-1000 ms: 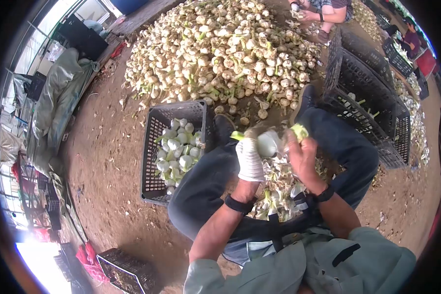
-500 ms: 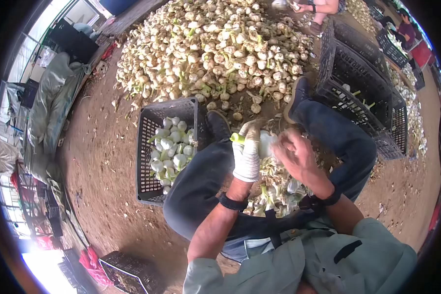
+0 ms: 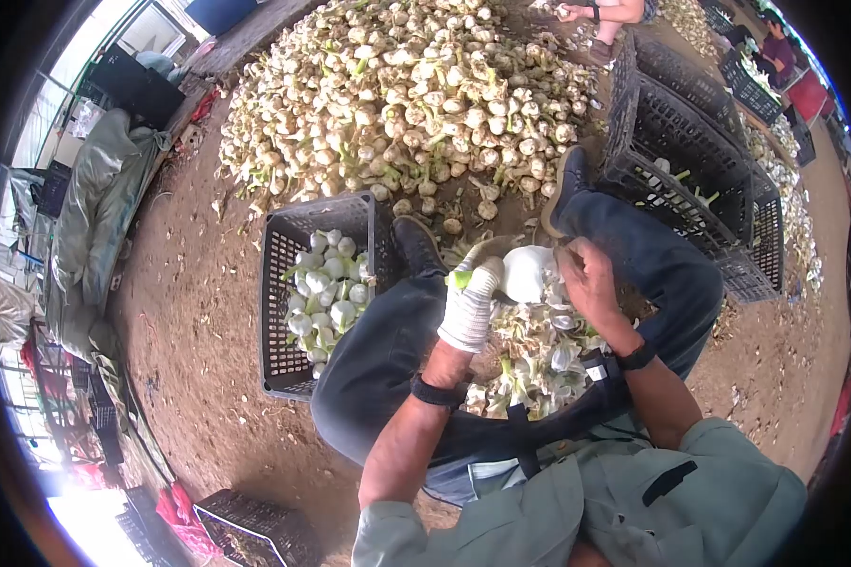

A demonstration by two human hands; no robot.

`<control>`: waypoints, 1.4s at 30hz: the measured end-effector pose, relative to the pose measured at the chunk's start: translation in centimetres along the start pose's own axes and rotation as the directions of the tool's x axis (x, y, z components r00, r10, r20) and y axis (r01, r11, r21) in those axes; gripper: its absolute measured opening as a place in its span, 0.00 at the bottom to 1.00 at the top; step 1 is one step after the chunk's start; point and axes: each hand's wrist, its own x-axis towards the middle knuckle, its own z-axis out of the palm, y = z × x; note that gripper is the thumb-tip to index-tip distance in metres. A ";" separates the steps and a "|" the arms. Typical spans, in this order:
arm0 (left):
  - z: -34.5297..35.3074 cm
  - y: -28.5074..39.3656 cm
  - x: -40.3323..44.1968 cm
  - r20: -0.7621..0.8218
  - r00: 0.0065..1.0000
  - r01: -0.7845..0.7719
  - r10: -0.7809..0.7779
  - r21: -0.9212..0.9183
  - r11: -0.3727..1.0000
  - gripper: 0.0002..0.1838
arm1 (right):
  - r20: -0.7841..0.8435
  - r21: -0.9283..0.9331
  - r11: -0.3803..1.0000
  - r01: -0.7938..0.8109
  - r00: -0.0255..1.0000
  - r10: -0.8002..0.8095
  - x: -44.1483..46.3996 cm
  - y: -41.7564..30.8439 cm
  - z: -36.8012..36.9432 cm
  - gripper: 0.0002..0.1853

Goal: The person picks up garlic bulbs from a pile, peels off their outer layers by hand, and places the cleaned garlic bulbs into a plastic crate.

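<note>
My left hand [image 3: 470, 300], in a white glove, is wrapped round a garlic bulb [image 3: 528, 274] whose green stem end pokes out at the left. The bulb's white, smooth side faces right. Bare and with fingers bent together, my right hand [image 3: 588, 282] is at the bulb's right side; anything between its fingertips is too small to make out. Below both hands, between my legs, lies a heap of peeled skins [image 3: 539, 354]. A black crate [image 3: 272, 350] left of my knee holds several white bulbs [image 3: 319, 283] with short green stems.
A large pile of unpeeled garlic [image 3: 402, 104] rises ahead of my feet. Black crates [image 3: 676, 128] stand at the right, with a few bulbs inside. Another crate [image 3: 255, 529] lies at the lower left. A co-worker's hand [image 3: 572, 12] is beyond the pile, and another person [image 3: 777, 52] sits far right.
The greenish piece seen at my right hand a second ago is gone from it. My right hand moved off the bulb and came back to its right side, its fingers now closed together.
</note>
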 end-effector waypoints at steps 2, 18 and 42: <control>0.0 -0.5 0.3 0.089 0.989 -0.115 0.118 -0.045 0.992 0.27 | 0.098 0.221 0.949 -0.226 0.973 0.209 -0.4 -0.7 -0.3 0.10; -0.6 -2.7 0.1 -0.049 0.988 0.143 -0.144 -0.021 0.990 0.20 | 0.016 0.553 0.811 -0.193 0.975 0.221 1.2 -6.0 -0.9 0.06; 1.4 -0.7 -0.3 0.093 0.958 -0.285 0.272 0.440 0.851 0.15 | 0.238 0.329 0.934 -0.139 0.969 0.061 0.6 -4.8 -2.9 0.12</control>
